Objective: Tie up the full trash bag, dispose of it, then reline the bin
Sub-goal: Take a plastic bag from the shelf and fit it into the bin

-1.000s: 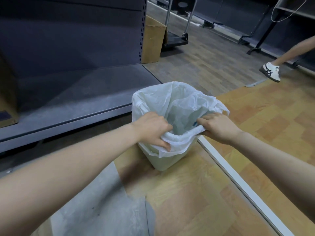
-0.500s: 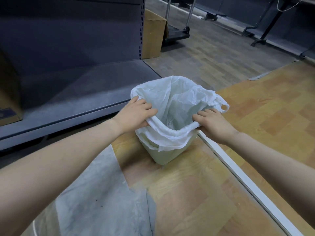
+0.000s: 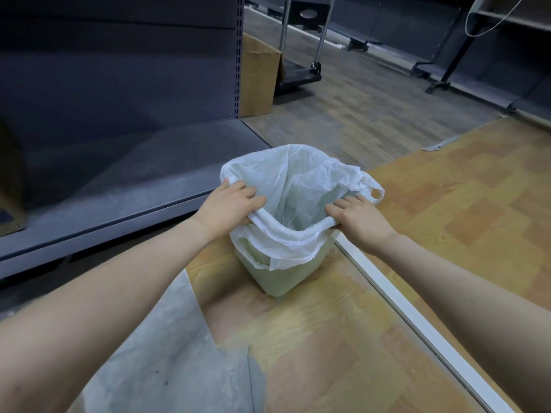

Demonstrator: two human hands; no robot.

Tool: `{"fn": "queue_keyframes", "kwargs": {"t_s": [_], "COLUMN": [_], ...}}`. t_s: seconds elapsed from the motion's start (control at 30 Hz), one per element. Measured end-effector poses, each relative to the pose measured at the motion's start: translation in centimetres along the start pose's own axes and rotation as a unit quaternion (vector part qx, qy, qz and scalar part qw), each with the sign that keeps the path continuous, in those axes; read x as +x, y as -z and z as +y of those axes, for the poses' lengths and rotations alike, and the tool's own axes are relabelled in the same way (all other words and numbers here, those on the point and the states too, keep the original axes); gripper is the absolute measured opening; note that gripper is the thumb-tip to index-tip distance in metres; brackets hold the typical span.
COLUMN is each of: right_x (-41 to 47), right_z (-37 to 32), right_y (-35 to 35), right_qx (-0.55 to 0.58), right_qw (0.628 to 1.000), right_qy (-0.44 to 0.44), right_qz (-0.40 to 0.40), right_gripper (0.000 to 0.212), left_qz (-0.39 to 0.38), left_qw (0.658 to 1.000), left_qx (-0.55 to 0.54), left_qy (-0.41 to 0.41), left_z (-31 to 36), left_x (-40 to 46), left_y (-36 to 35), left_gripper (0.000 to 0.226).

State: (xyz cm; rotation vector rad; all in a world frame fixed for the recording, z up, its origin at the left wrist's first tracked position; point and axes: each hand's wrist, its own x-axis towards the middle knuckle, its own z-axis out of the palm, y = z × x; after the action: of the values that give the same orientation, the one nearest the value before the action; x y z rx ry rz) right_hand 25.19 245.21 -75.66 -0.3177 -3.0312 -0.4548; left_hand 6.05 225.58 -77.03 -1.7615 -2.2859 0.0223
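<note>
A small pale green bin (image 3: 280,278) stands on the wooden floor in front of me. A thin white plastic bag (image 3: 298,186) lines it, its mouth open and its near edge folded down over the rim. My left hand (image 3: 229,207) grips the rolled bag edge at the bin's left side. My right hand (image 3: 360,219) grips the same edge at the right side. One bag handle loop (image 3: 376,193) sticks out past my right hand. The bag's inside looks empty as far as I can see.
A grey metal shelf base (image 3: 128,186) runs along the left. A cardboard box (image 3: 259,79) and a trolley (image 3: 301,76) stand behind it. A white strip (image 3: 423,326) crosses the floor at the right. A grey sheet (image 3: 167,359) lies near my left arm.
Both hands slid apart along the bag edge to the bin's sides, stretching the mouth wider. A person's leg seen at the far right one second ago is gone.
</note>
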Motion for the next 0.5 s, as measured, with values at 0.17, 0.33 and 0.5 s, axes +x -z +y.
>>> {"fn": "queue_keyframes", "kwargs": {"t_s": [0.17, 0.33, 0.5], "right_x": [-0.4, -0.7, 0.9], "right_z": [-0.5, 1.4, 3.0], "right_y": [1.0, 2.6, 2.4], "right_qx": [-0.006, 0.157, 0.429], "right_qw": [0.999, 0.986, 0.84], "right_qy": [0.011, -0.053, -0.322], "right_qz": [-0.036, 0.001, 0.083], "right_gripper": [0.012, 0.069, 0.07], "left_qz": [-0.043, -0.026, 0.003], "left_qw": [0.998, 0.997, 0.949], "left_qx": [-0.006, -0.068, -0.235], "left_qy": [-0.036, -0.038, 0.211], "left_z": [-0.5, -3.8, -5.7], "left_x": [-0.3, -0.7, 2.9], "left_y": [0.9, 3.2, 3.5], "left_gripper": [0.023, 0.1, 0.077]}}
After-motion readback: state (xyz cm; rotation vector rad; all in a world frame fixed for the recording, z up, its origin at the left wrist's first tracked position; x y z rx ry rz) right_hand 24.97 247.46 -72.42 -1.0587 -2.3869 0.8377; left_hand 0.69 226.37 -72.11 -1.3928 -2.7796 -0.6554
